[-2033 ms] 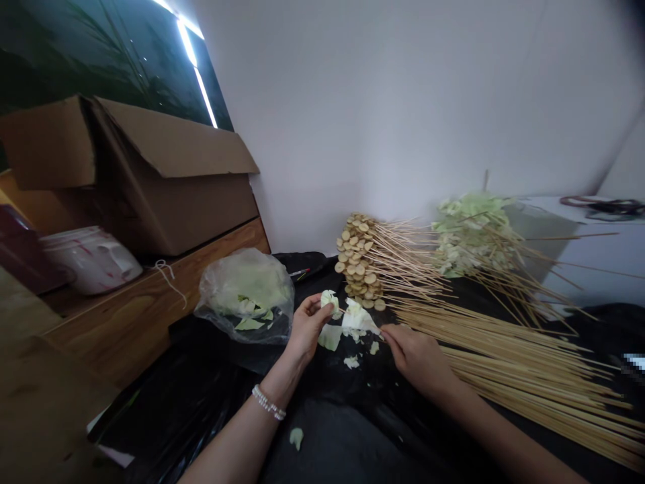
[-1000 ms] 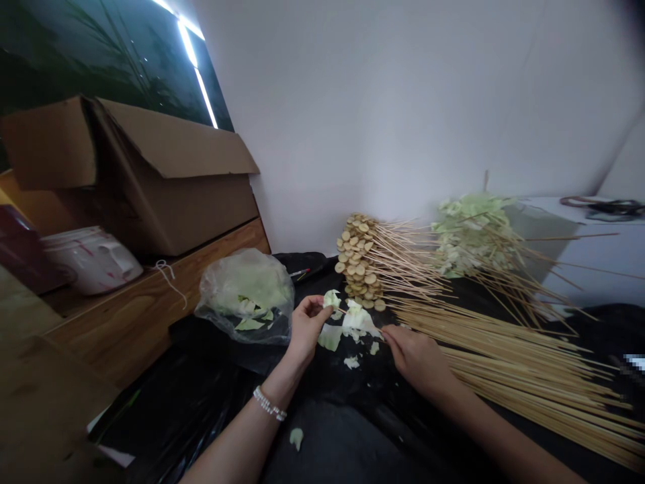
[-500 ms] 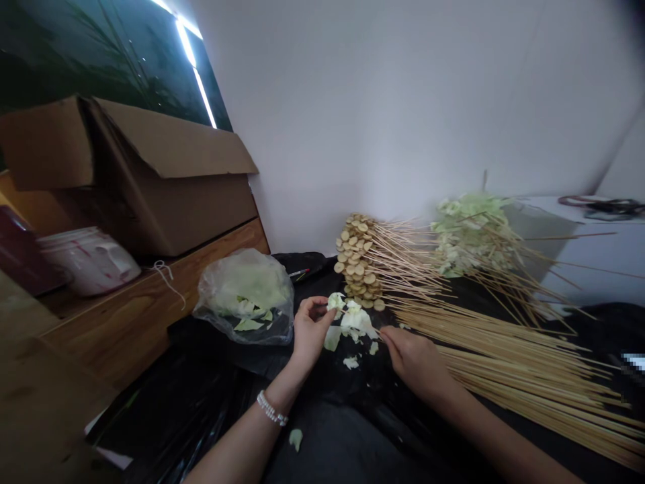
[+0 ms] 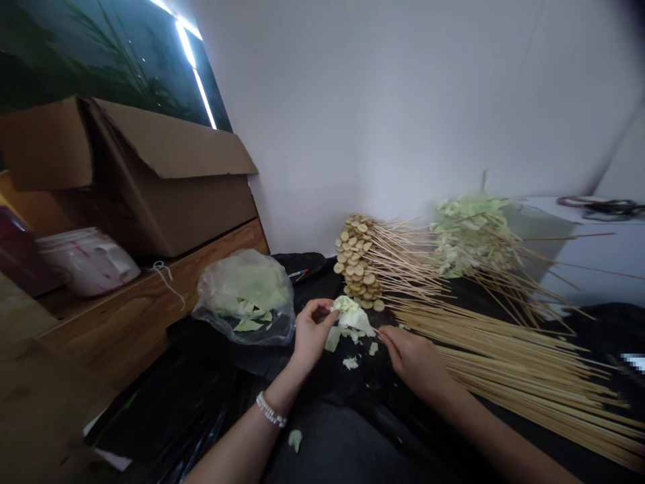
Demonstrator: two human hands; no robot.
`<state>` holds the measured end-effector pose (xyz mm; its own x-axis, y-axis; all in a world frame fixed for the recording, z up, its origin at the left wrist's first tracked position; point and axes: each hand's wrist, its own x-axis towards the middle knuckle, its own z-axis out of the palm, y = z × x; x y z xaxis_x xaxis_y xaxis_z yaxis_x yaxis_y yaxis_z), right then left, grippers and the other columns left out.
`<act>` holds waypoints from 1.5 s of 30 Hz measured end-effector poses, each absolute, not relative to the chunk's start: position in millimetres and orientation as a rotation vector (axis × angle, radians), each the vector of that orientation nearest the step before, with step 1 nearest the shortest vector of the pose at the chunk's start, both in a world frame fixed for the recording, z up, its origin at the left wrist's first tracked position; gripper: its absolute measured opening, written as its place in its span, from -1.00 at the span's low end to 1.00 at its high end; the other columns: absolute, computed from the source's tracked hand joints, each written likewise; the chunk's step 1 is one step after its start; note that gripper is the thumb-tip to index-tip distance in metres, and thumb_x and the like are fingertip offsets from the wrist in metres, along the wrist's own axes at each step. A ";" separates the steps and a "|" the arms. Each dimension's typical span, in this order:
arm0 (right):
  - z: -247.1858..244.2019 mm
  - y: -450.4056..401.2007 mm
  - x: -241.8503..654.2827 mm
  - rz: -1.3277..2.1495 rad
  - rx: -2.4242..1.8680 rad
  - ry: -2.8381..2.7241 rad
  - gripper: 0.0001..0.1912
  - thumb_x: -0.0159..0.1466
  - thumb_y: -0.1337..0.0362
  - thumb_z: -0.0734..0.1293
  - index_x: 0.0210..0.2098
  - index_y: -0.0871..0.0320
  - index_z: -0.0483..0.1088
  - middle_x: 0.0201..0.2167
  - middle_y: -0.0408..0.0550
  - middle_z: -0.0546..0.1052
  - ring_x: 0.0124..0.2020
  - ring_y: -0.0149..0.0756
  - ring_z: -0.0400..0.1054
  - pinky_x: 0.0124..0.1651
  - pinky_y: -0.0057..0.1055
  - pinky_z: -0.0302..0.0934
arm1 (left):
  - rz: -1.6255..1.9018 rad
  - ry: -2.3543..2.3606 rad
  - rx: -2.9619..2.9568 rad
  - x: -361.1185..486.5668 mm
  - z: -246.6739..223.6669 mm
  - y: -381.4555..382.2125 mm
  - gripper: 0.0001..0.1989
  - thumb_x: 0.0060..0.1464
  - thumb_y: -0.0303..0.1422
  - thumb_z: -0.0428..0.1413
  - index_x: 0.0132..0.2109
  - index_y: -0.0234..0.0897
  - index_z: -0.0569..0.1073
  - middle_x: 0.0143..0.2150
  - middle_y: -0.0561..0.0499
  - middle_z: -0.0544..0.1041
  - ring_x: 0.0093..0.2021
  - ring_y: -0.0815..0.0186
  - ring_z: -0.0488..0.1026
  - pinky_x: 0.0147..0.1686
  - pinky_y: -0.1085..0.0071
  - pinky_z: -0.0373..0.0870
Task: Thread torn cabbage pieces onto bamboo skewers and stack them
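My left hand (image 4: 313, 333) pinches a folded piece of pale green cabbage leaf (image 4: 351, 316) at its near edge. My right hand (image 4: 412, 366) holds a thin bamboo skewer (image 4: 383, 336) whose tip meets the leaf, though the exact point is hidden. Small cabbage scraps (image 4: 351, 363) lie on the black plastic sheet (image 4: 332, 444) below my hands. To the right lies a long pile of bare bamboo skewers (image 4: 519, 376). Behind my hands are skewers stacked with round tan slices (image 4: 355, 259) and skewers loaded with cabbage (image 4: 471, 235).
A clear plastic bag of cabbage leaves (image 4: 244, 299) sits left of my hands. Farther left are a wooden ledge (image 4: 151, 296), a cardboard box (image 4: 171, 202) and a white bucket (image 4: 88, 262). A white wall rises behind.
The cabbage pieces near my hands have come together into one folded bunch at my left fingertips. My left hand has shifted slightly right, and my right hand stays close to the leaf.
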<state>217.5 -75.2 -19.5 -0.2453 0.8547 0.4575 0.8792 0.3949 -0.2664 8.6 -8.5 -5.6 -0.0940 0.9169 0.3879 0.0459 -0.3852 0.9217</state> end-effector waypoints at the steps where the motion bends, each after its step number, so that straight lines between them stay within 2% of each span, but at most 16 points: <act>1: -19.2 -75.2 217.8 -0.072 -1.478 -2.113 -0.63 0.42 0.22 0.02 -0.16 0.11 0.44 -0.30 -0.05 0.57 -0.33 -0.30 0.45 -0.31 -0.43 0.17 | 1.590 1.100 1.447 7.2 -3.7 -7.9 -0.81 -0.15 -0.35 0.28 -0.33 -0.30 0.51 -0.34 0.00 0.51 -0.32 0.33 0.46 -0.26 0.44 0.40; 5: -17.6 -74.7 220.2 -0.125 -1.494 -2.079 -0.64 0.41 0.19 0.05 -0.17 0.11 0.44 -0.28 -0.04 0.57 -0.33 -0.28 0.45 -0.32 -0.42 0.17 | 1.708 1.168 1.350 -0.2 3.9 -4.8 -0.79 -0.16 -0.32 0.29 -0.33 -0.30 0.50 -0.34 0.01 0.52 -0.32 0.33 0.45 -0.23 0.43 0.39; 11: -17.3 -73.3 223.3 -0.072 -1.480 -2.111 -0.66 0.40 0.28 0.04 -0.22 0.12 0.44 -0.33 -0.05 0.56 -0.33 -0.28 0.44 -0.27 -0.42 0.18 | 1.676 1.167 1.400 -2.5 -0.2 -2.0 -0.80 -0.14 -0.31 0.28 -0.33 -0.31 0.52 -0.30 -0.02 0.53 -0.29 0.31 0.45 -0.20 0.40 0.38; 17: -16.0 -69.9 227.1 0.007 -1.435 -1.982 -0.67 0.39 0.24 0.06 -0.21 0.12 0.44 -0.30 -0.04 0.57 -0.28 -0.25 0.44 -0.18 -0.37 0.21 | 1.656 1.112 1.300 1.6 6.1 -7.6 -0.67 -0.03 -0.21 0.22 -0.14 -0.30 0.52 -0.23 -0.05 0.55 -0.24 0.29 0.47 -0.23 0.42 0.41; 21: -5.9 -64.5 234.5 0.041 -1.399 -1.856 -0.69 0.36 0.22 0.09 -0.20 0.11 0.44 -0.27 -0.04 0.58 -0.27 -0.23 0.45 -0.17 -0.35 0.23 | 1.630 1.125 1.295 1.8 8.8 -9.3 -0.69 -0.05 -0.20 0.22 -0.20 -0.31 0.53 -0.25 -0.05 0.54 -0.28 0.29 0.48 -0.29 0.43 0.42; 25: 14.6 -53.8 246.5 0.108 -1.424 -1.690 -0.73 0.32 0.19 0.13 -0.17 0.10 0.41 -0.31 -0.05 0.58 -0.33 -0.24 0.46 -0.25 -0.36 0.24 | 1.567 1.131 1.334 0.9 5.4 -6.6 -0.69 -0.09 -0.19 0.24 -0.25 -0.32 0.54 -0.30 -0.05 0.55 -0.35 0.28 0.50 -0.30 0.40 0.44; 30: 43.4 -42.9 271.7 0.370 -1.370 -1.503 -0.79 0.20 0.19 0.20 -0.22 0.11 0.36 -0.57 -0.17 0.50 -0.54 -0.31 0.38 -0.38 -0.39 0.23 | 1.560 1.144 1.357 -1.1 3.3 -2.0 -0.64 -0.15 -0.13 0.27 -0.26 -0.32 0.54 -0.30 -0.06 0.56 -0.36 0.25 0.51 -0.32 0.37 0.46; 33: 59.8 -43.9 294.4 0.523 -1.346 -1.430 -0.76 0.12 0.21 0.24 -0.23 0.16 0.37 -0.58 -0.16 0.50 -0.55 -0.34 0.35 -0.47 -0.45 0.18 | 1.526 1.136 1.336 -1.5 3.3 -1.4 -0.61 -0.19 -0.11 0.28 -0.27 -0.32 0.54 -0.31 -0.06 0.56 -0.36 0.25 0.51 -0.33 0.37 0.46; 35: 72.9 -46.2 312.3 0.597 -1.344 -1.382 -0.71 0.10 0.19 0.26 -0.22 0.19 0.38 -0.55 -0.13 0.51 -0.63 -0.41 0.26 -0.58 -0.48 0.10 | 1.515 1.134 1.322 -1.3 3.1 -1.3 -0.60 -0.21 -0.11 0.30 -0.28 -0.32 0.55 -0.32 -0.05 0.57 -0.37 0.26 0.50 -0.33 0.38 0.45; 37: 88.8 -47.6 331.5 0.575 -1.315 -1.309 -0.67 0.08 0.15 0.30 -0.20 0.19 0.38 -0.53 -0.12 0.51 -0.69 -0.47 0.17 -0.65 -0.51 0.03 | 1.504 1.136 1.318 -1.1 2.9 -1.1 -0.60 -0.23 -0.10 0.30 -0.29 -0.32 0.55 -0.33 -0.05 0.57 -0.38 0.26 0.50 -0.32 0.38 0.44; 41: 126.2 -40.5 373.2 0.327 -1.278 -1.223 -0.68 0.10 0.14 0.33 -0.19 0.16 0.42 -0.44 -0.07 0.52 -0.68 -0.50 0.16 -0.67 -0.52 0.02 | 1.472 1.151 1.316 -0.9 2.8 -0.8 -0.59 -0.26 -0.10 0.31 -0.30 -0.32 0.55 -0.31 -0.05 0.57 -0.39 0.27 0.50 -0.30 0.37 0.45; 45: 158.1 -17.2 416.5 0.025 -1.426 -1.177 -0.70 0.16 0.28 0.28 -0.12 0.20 0.46 -0.44 -0.03 0.54 -0.68 -0.49 0.17 -0.58 -0.47 0.11 | 1.439 1.158 1.309 -1.5 2.1 -0.3 -0.61 -0.26 -0.11 0.32 -0.31 -0.30 0.55 -0.35 -0.03 0.57 -0.38 0.25 0.51 -0.29 0.35 0.46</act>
